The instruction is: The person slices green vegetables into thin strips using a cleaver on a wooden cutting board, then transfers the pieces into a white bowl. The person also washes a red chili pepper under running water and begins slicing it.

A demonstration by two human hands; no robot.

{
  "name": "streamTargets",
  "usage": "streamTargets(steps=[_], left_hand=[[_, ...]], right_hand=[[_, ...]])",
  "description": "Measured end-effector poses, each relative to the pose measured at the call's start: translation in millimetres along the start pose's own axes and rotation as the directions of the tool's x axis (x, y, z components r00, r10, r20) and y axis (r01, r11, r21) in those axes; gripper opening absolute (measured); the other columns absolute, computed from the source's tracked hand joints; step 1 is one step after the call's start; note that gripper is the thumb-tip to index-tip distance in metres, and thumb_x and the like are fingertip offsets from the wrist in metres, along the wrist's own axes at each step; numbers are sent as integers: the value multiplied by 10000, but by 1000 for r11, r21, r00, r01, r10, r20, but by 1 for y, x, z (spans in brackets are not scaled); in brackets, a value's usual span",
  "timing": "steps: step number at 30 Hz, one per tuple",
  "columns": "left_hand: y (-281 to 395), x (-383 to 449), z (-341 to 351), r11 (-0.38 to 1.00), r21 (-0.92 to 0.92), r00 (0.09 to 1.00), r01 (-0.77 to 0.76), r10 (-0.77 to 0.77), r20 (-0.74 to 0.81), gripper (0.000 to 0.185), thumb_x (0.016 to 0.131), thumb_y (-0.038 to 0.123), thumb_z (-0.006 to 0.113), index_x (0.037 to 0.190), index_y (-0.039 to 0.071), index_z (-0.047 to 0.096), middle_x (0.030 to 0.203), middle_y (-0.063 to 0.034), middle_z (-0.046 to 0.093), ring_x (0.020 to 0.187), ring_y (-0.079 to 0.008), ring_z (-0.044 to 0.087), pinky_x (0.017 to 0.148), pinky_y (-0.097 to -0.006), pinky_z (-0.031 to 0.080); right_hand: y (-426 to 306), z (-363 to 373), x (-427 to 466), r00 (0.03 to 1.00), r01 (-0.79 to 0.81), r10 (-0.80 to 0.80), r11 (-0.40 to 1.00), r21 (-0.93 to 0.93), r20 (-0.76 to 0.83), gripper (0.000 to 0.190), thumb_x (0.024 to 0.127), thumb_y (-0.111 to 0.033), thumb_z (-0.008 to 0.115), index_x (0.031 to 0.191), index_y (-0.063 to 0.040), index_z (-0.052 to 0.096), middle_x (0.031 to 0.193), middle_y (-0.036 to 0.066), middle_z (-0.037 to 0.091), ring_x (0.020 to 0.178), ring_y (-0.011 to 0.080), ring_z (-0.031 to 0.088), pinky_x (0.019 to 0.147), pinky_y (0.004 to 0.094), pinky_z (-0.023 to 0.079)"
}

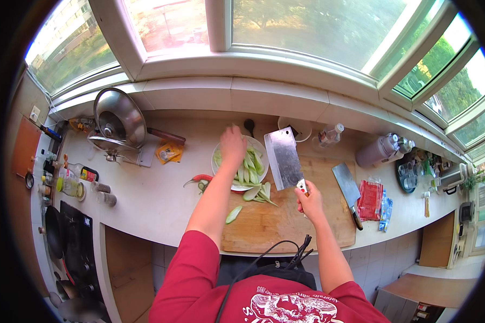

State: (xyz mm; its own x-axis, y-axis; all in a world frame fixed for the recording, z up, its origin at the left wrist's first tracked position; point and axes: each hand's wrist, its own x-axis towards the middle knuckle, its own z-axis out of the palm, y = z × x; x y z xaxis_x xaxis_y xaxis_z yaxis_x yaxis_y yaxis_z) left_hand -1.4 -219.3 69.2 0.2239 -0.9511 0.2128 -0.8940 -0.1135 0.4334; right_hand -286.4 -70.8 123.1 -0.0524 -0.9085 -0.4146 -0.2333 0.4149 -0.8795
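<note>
My right hand (309, 200) grips the handle of a broad metal cleaver (283, 159), its blade raised over the upper left part of a wooden cutting board (266, 228). My left hand (233, 146) is over the far left side of a white plate (262, 142); whether its fingers hold anything is hidden. Pale green vegetable slices (248, 167) lie heaped on that plate. More slices (260, 194) rest on the board by the plate's near edge, and a single slice (234, 214) lies at the board's left edge. A red chili pepper (202, 177) is left of the plate.
A second cleaver (346, 183) lies along the board's right side, beside red (370, 200) and blue packets (385, 210). Behind stand a white bowl (305, 128) and a plastic bottle (330, 135). Left are metal lids (119, 117), jars (106, 199) and a cooktop (76, 242).
</note>
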Motion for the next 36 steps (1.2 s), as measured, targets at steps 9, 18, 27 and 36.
streamTargets(steps=[9,18,27,36], left_hand=[[-34,58,33,979,59,964,197,-204,170,355,792,364,778,1055,135,712,1073,-128,748,1016,-320,704,892,-462,508],[4,17,-22,884,17,867,-468,455,204,195,820,14,643,949,119,745,1019,-80,702,1072,-312,621,963,-434,458],[-10,-145,-99,946,-297,985,-133,158,62,230,848,20,671,1077,41,649,1081,-129,662,1076,-351,606,891,-445,508],[-32,-260,-83,997,-42,910,69,-46,411,796,662,21,880,1371,78,523,1270,-187,511,1144,-404,564,938,-474,513]], right_hand=[[13,-34,-45,998,-28,32,997,66,-57,400,971,-140,681,1331,-27,548,697,25,578,444,80,493,402,253,399],[83,-102,-102,975,-87,120,981,174,-189,465,973,-120,681,1393,-23,505,696,24,569,462,81,498,418,241,403],[136,-144,-63,975,-62,61,998,2,-212,409,977,-133,671,1353,-25,552,662,9,551,443,76,483,399,247,379],[116,-150,9,998,-63,60,993,-96,-28,489,948,-179,721,1392,-47,566,640,2,570,430,71,507,389,248,404]])
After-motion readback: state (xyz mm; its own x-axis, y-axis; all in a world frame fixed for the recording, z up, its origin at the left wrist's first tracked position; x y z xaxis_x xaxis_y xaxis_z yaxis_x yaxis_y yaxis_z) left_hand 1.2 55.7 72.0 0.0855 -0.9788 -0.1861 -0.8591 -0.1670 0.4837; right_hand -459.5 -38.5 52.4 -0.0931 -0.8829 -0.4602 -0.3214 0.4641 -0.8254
